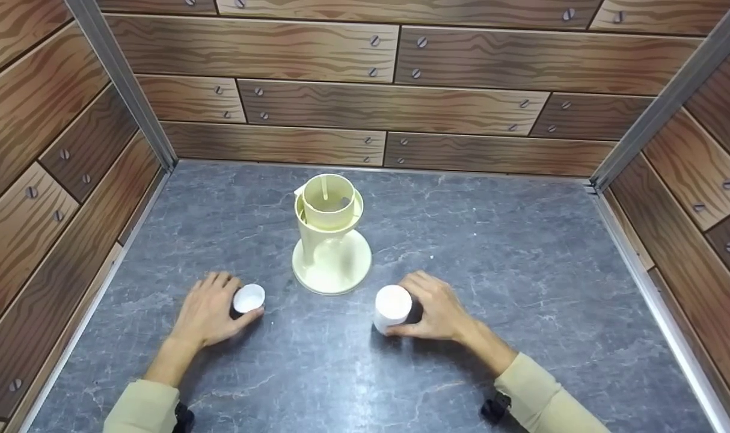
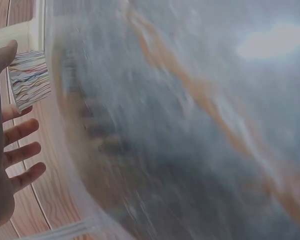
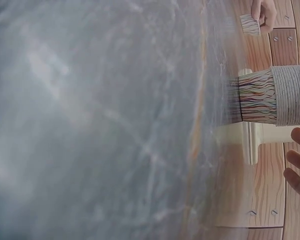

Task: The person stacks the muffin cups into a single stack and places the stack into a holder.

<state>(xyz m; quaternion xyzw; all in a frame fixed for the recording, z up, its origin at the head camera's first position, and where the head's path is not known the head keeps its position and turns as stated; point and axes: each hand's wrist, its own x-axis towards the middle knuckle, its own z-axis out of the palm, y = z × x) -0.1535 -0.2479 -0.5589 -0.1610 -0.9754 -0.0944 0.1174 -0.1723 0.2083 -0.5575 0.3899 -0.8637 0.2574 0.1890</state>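
Note:
On the left, a small paper cup [image 1: 249,297] stands mouth up on the table. It is white inside, and wavy coloured lines cover the outside of the paper cup [image 2: 30,77]. My left hand [image 1: 210,313] holds it between thumb and fingers. My right hand [image 1: 435,308] grips a stack of paper cups [image 1: 392,307], upright on the table; its many close rims show in the stack of paper cups [image 3: 292,95]. Between and beyond both hands stands a pale yellow plastic holder [image 1: 331,264] with a round base and an open, tube-like top.
The grey marbled table [image 1: 521,264] lies under everything. Wood-patterned panels [image 1: 317,51] wall it in at the back and on both sides, with metal strips along the edges and corners. Dark straps show beneath both sleeves.

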